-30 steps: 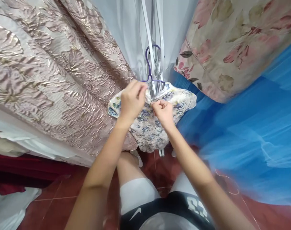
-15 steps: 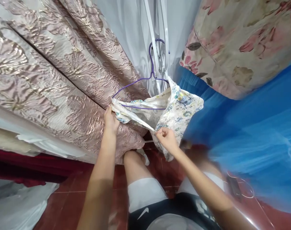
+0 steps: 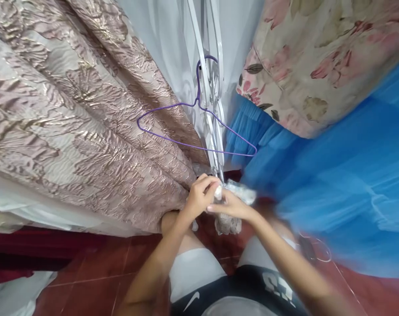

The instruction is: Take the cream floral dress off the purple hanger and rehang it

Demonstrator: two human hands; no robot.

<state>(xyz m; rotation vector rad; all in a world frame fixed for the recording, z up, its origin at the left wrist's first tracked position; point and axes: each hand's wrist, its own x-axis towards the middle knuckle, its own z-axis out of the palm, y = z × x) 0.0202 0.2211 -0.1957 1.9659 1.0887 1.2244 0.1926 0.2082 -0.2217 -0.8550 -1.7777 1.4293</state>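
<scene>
Garment [image 3: 228,225] now off purple hanger [image 3: 197,102]

The black-and-white shorts [image 3: 219,287] bear a white Nike swoosh [image 3: 192,301] on the dark part at the left leg, and at the right leg bold white characters [image 3: 277,287], likewise on the dark part, too blurred to read for certain.

A pale garment [image 3: 228,224] blurs around the left hand [image 3: 199,197] and right hand [image 3: 234,206], its middle hidden behind them and its detail too smeared to read; pink brocade [image 3: 71,114] runs off the left and top edges; blue fabric [image 3: 334,184], partly blurred, leaves at right; floral cloth [image 3: 311,66] is cropped top right.
</scene>
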